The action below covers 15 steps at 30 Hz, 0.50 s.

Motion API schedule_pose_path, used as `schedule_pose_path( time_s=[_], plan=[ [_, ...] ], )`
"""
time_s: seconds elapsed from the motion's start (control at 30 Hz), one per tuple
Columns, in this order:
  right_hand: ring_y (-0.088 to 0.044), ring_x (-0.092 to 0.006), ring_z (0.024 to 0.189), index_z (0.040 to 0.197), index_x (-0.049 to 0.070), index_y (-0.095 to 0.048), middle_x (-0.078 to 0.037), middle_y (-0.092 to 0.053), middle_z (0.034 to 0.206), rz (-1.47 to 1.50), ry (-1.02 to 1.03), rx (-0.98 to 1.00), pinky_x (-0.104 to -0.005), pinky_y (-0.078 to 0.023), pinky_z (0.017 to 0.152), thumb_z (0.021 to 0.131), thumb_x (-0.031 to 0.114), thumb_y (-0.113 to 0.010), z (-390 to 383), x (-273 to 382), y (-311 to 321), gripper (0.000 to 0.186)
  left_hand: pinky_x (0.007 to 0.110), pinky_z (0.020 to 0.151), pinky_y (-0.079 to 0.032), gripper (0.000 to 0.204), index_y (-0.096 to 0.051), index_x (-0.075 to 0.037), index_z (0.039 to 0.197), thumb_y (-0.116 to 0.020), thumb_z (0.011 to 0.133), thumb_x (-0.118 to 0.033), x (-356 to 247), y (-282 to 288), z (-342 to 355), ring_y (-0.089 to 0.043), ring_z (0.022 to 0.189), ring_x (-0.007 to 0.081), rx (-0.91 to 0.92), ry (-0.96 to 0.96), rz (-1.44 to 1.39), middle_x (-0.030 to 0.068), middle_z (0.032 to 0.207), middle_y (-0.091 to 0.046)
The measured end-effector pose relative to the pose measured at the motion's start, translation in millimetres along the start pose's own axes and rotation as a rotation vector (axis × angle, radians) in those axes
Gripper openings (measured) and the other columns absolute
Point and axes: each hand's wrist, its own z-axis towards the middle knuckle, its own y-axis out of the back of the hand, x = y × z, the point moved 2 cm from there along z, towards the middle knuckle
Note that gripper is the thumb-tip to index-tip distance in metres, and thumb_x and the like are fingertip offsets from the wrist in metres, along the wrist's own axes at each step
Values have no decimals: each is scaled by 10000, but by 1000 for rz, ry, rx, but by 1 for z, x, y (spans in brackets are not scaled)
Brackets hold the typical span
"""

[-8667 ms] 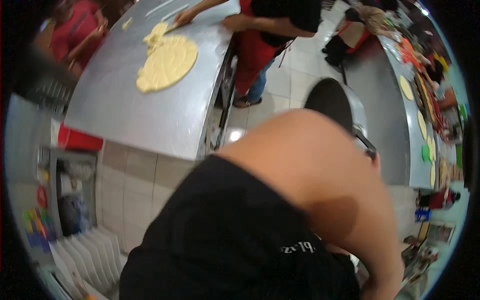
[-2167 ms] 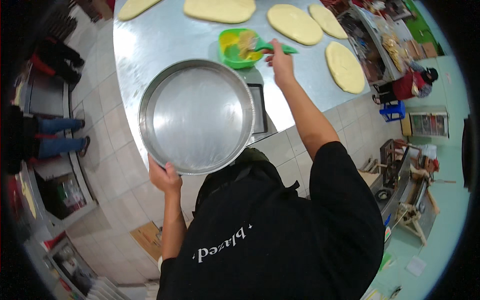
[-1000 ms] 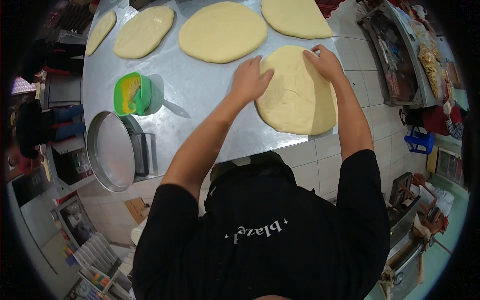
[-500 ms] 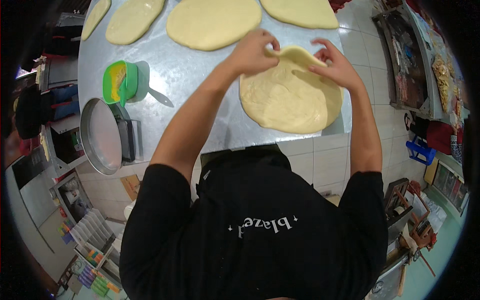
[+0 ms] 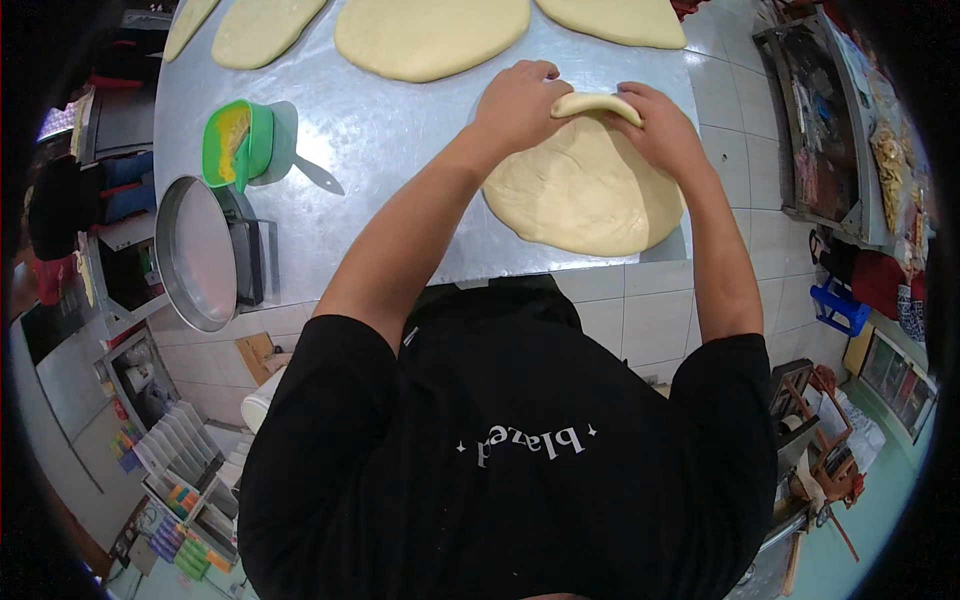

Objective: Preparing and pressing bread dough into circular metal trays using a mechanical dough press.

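A flat, pale yellow round of dough (image 5: 585, 195) lies near the front right of the metal table (image 5: 390, 130). Its far edge is folded over toward me into a thick lip. My left hand (image 5: 522, 103) grips the left end of that lip, fingers curled round it. At the other end, my right hand (image 5: 660, 125) is closed on the lip with the thumb on the near side. Some fingertips are hidden behind the dough.
Several more flattened dough pieces (image 5: 430, 40) lie along the far side. On the left stand a green tub (image 5: 262, 143) of yellow spread with a green-handled tool, and a round metal pan (image 5: 195, 255) at the table's edge. A blue stool (image 5: 840, 305) is on the floor at right.
Both hands have brought the dough's raised far edge over into a tight fold. My right fingers, spread before, are now closed round it. The view has shifted slightly.
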Motion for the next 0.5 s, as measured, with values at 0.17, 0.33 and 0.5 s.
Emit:
schedule_pose_path(
  time_s=[0.17, 0.33, 0.5],
  plan=[
    [-599, -272, 858, 999, 119, -618, -93, -641, 940, 76, -295, 247, -364, -474, 741, 725, 85, -620, -25, 26, 25, 275, 371, 691, -473, 288, -615, -139, 1034, -624, 747, -165, -22, 28, -6, -594, 837, 298, 418, 146, 49, 100, 893, -633],
    [-592, -205, 688, 929, 36, -618, -116, -624, 777, 397, -412, 539, -307, -457, 637, 783, 97, -599, -23, 55, 104, 158, 358, 613, -460, 239, -634, -115, 997, -634, 764, -167, -58, 85, 2, -607, 714, 277, 540, 154, -219, 108, 790, -649],
    [-529, -126, 583, 813, -14, -605, -62, -541, 615, 487, -343, 690, -269, -396, 537, 814, 217, -622, -15, 92, 203, 232, 309, 560, -444, 266, -673, -47, 877, -654, 794, -300, -107, 142, 17, -570, 568, 182, 716, 20, -521, 95, 665, -625]
  ],
)
